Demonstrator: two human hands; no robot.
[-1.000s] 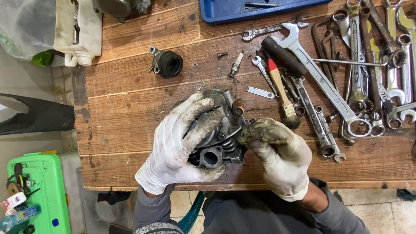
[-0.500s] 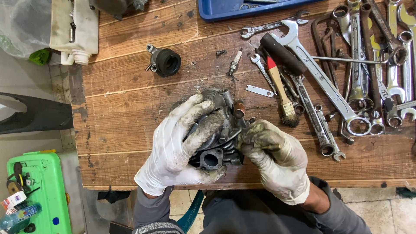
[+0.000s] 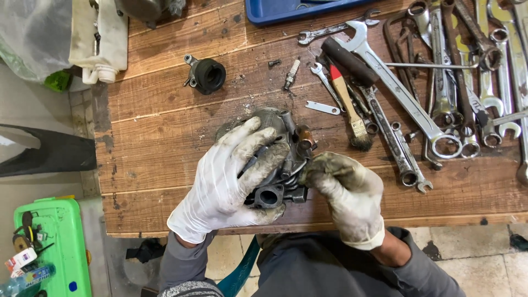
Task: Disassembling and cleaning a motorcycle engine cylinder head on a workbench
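Head view, looking straight down on a worn wooden workbench [image 3: 165, 143]. Left hand [image 3: 228, 179], in a grimy white glove, is wrapped over a grey metal engine part [image 3: 275, 165] and clamps it from the left, fingers spread across its top. Right hand [image 3: 344, 190], glove much dirtier, has its fingertips pinched together against the part's right side, just below a small brownish fitting [image 3: 305, 137] (what, if anything, sits between the fingertips cannot be told). The part rests near the bench's near edge, roughly centre; a round port on it faces the near side.

Far of the hands: a black rubber intake boot [image 3: 208, 75], well apart, and a spark plug [image 3: 290, 73] with a small bolt [image 3: 274, 63] beside it. Right of the hands: a wooden-handled brush [image 3: 347, 104] with a red tip, a small flat spanner [image 3: 323, 108], a large open-ended wrench [image 3: 396, 82], then a dense spread of spanners [image 3: 473, 71] to the right edge. Blue tray [image 3: 286, 10] at the far edge. Green plastic box [image 3: 52, 242] on the floor, near left.
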